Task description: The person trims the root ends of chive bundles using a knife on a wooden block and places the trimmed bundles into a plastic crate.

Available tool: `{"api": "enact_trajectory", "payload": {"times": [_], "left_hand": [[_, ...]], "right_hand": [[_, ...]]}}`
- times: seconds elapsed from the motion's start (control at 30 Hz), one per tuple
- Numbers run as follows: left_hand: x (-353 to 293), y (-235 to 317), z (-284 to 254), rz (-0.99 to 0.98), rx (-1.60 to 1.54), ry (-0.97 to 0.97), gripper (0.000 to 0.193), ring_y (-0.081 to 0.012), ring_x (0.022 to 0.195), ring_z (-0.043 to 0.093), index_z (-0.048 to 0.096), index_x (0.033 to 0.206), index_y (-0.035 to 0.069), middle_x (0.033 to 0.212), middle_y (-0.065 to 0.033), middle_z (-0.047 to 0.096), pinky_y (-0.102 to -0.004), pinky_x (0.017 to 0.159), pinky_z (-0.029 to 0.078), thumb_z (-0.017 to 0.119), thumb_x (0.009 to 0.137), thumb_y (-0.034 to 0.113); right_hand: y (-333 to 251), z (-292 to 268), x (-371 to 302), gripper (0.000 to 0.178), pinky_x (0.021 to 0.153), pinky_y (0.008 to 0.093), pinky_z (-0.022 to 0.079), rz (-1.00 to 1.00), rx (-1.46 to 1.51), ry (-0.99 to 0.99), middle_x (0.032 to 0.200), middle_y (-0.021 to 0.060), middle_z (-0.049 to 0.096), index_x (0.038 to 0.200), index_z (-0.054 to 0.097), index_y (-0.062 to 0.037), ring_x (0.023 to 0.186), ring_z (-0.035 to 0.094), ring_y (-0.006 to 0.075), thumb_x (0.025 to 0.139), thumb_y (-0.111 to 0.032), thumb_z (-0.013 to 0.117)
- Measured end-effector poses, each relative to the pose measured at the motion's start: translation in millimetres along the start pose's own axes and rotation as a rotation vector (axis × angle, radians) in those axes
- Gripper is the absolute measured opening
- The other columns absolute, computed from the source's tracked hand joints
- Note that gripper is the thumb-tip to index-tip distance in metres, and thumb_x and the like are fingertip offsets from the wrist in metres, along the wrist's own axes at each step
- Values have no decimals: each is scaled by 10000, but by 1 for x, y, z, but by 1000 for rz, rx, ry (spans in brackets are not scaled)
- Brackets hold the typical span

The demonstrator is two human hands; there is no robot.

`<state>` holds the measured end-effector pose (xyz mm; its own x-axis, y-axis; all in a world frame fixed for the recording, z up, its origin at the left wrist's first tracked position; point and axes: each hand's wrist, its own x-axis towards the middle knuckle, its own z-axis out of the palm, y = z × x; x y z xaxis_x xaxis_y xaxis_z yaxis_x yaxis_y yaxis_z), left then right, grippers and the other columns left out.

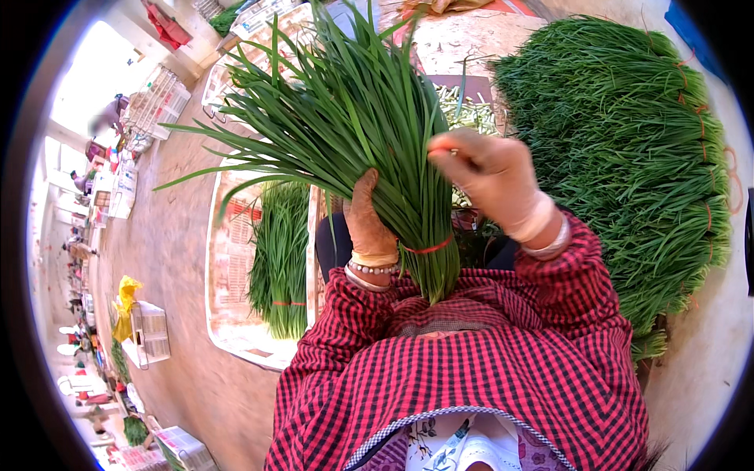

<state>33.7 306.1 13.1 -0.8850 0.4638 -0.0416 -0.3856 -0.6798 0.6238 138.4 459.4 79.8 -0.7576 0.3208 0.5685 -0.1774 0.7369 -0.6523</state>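
Observation:
A thick bunch of long green garlic chives (369, 133) is gripped in my left hand (367, 220), its leaves fanning up and to the left. Around its lower end runs a red band (429, 246), and the cut stems point toward my body. To the right of the bunch my right hand (499, 180), in a thin pale glove, is raised with the fingers curled together. Something orange-red shows at its fingertips, too blurred to name. Both hands are gloved, and a beaded bracelet circles my left wrist.
At left stands a white crate (224, 334) holding a tied chive bunch (283, 259). A large stack of banded chives (613, 157) lies at right. Behind my right hand are cut pale stem pieces (470, 114). Farther left, a yellow bag (126, 302) sits by another crate (149, 337).

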Motion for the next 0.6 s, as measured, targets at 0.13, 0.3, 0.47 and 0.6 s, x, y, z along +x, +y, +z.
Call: {"api": "enact_trajectory", "payload": {"times": [0.13,0.3,0.47,0.6], "left_hand": [[0,-7,0,-6,20,4,350,-245,1050,656,571,1273,1,1179,-97,654,-365,928,542,582,937,98],[-4,-5,9,-87,-27,-2,362,-245,1055,654,573,1270,-5,1186,-106,655,-368,933,539,598,934,128],[0,-9,1,-129,-54,-41,381,-246,1051,656,581,1257,-17,1191,-119,658,-370,943,532,618,927,170],[1,-8,-1,-141,-32,-26,368,-242,1040,662,589,1245,-16,1180,-113,664,-363,938,534,615,929,172]], "right_hand": [[-3,24,17,373,553,373,517,-126,-306,-84,692,94,668,1223,650,-162,636,678,272,874,-282,710],[14,29,23,346,596,417,529,-129,-429,-124,742,104,684,1180,650,-142,689,682,313,878,-305,690],[16,35,23,246,607,415,529,-91,-389,-145,750,116,669,1053,665,-109,687,674,315,875,-277,692],[31,36,26,174,561,389,511,92,-11,-133,680,98,647,950,651,-91,602,656,272,888,-253,672]]}}
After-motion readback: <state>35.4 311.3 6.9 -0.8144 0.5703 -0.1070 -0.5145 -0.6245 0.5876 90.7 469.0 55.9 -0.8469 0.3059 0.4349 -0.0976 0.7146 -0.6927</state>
